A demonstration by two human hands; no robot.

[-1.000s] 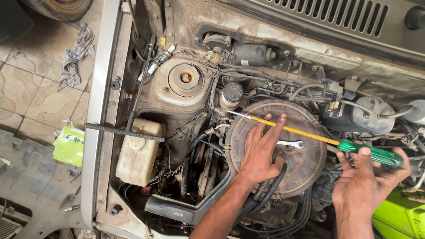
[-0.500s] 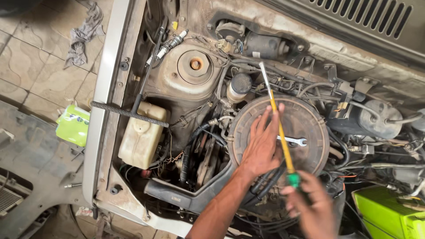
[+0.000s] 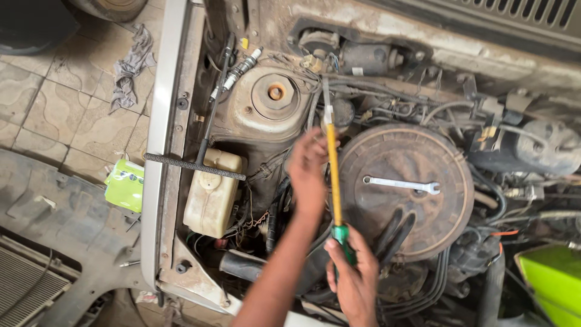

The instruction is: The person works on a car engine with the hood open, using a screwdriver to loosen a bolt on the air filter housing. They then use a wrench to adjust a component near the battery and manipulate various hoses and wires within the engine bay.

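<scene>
Engine bay seen from above, hood up. The right hand (image 3: 354,275) has its grip closed around the green handle of a long screwdriver (image 3: 334,181); fingers wrapped, thumb on top. The tool's long axis runs almost straight away from that grip, yellow shank rising up the frame w/ a slight lean to the left, bare metal tip ending near the hoses and wiring just below the wiper motor (image 3: 363,57). The left hand (image 3: 308,166) sits farther along the same axis, just left of the shank at about mid-length, fingers loosely curled; whether they pinch the shank or merely rest beside it cannot be told. So: right hand at the handle end, left hand nearer the tip.

Right of both hands lies the round rusty air-cleaner cover (image 3: 411,188), w/ an open-end spanner (image 3: 402,184) lying flat across its top, apart from either hand. Left of the left hand, a cream coolant reservoir (image 3: 212,194); beyond it, up and left, the strut tower (image 3: 272,97) w/ two spark plugs (image 3: 239,69) near the prop rod. Black plug leads (image 3: 393,233) curl just right of the handle grip. On the tiled floor outside the fender: a grey rag (image 3: 130,69) and a green pack (image 3: 124,184).
</scene>
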